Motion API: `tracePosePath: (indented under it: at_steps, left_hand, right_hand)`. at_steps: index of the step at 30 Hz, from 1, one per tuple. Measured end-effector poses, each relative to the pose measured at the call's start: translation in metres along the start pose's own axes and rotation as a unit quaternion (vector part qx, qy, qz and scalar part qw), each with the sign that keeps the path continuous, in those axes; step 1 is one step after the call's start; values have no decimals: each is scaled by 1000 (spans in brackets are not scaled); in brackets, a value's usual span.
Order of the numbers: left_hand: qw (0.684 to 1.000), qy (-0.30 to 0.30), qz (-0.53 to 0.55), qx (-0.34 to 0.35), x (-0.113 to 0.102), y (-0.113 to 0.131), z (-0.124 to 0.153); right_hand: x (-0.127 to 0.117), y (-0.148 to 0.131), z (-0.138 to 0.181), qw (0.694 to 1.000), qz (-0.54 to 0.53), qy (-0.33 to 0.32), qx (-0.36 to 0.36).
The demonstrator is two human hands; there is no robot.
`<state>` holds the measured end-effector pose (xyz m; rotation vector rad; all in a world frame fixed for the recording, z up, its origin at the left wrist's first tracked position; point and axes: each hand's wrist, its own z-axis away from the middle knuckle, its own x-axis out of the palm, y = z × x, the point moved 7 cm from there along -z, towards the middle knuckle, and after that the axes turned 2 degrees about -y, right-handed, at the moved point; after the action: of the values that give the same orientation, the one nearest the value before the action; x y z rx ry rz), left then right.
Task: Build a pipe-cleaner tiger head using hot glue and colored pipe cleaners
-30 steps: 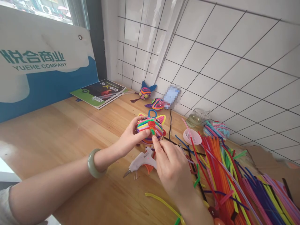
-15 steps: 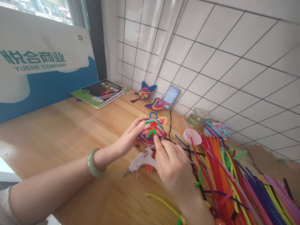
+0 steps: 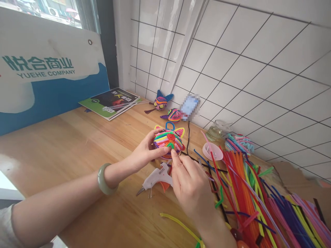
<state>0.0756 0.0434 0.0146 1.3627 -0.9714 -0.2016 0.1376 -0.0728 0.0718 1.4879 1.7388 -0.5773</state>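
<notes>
My left hand [image 3: 148, 148] is wrapped round a striped pipe-cleaner animal head [image 3: 165, 136] with yellow-edged pink ears and a blue loop on top. Its thumb lies across the front, by a small green arch of pipe cleaner [image 3: 170, 146]. My right hand [image 3: 190, 179] has its index fingertip against the same green arch, close to the left thumb. The other right fingers are curled in, and what they may hold is hidden. A thin grey metal tip [image 3: 200, 161] shows just behind the right knuckles. Under the hands lies a white glue gun [image 3: 154, 177], partly covered by the right hand.
Bundles of coloured pipe cleaners [image 3: 245, 186] fill the right side. Behind them are a pink bowl [image 3: 212, 151], a glass jar [image 3: 218, 130] and a striped piece [image 3: 239, 144]. Two finished heads [image 3: 160, 102] and a phone [image 3: 190, 107] stand by the tiled wall; a booklet [image 3: 110, 103] lies left.
My left thumb has moved down and right from the head's upper side to the green arch. The head has turned slightly, and my right fingertip stays close to the arch.
</notes>
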Motion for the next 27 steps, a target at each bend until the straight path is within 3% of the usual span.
tracePosePath:
  at_steps: [8, 18, 27]
  left_hand:
    - [1000, -9, -1, -25, 0, -1, 1]
    - [998, 38, -43, -12, -9, -6, 2]
    - [997, 42, -46, 41, -8, -1, 2]
  right_hand:
    - [0, -1, 1, 1000, 5, -2, -6]
    - [0, -8, -2, 1000, 23, 5, -21]
    - [5, -4, 0, 996, -84, 2, 29]
